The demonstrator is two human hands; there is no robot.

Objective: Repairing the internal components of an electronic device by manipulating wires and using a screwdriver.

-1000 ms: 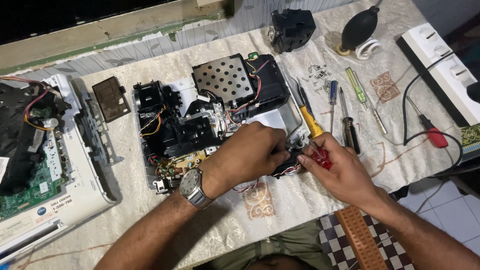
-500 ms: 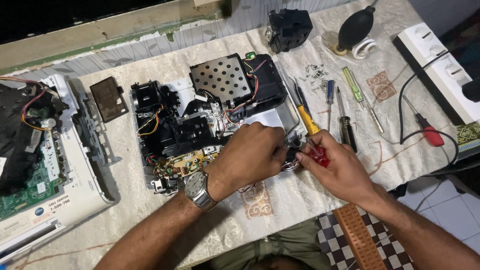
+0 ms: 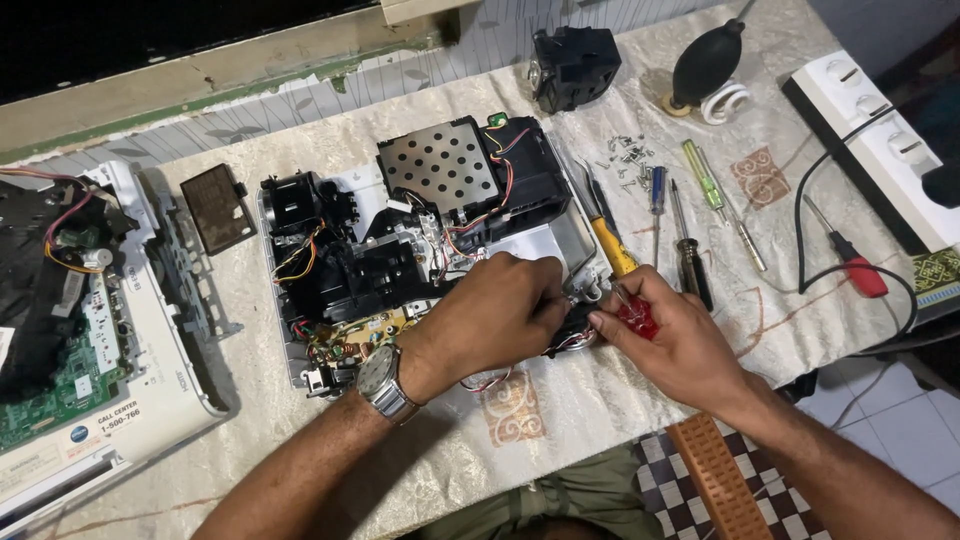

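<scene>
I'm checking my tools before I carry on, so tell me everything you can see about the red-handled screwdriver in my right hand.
The red-handled screwdriver has a translucent red plastic handle, mostly wrapped by the right hand. Only the handle's upper part shows between thumb and fingers; its shaft and tip are hidden. It points left toward a small black part with thin wires, which the left hand grips at the front edge of the opened device. It is lifted off the cloth-covered table.

Small black wired part (image 3: 572,325), red-handled screwdriver (image 3: 634,315) apparently touching it
</scene>
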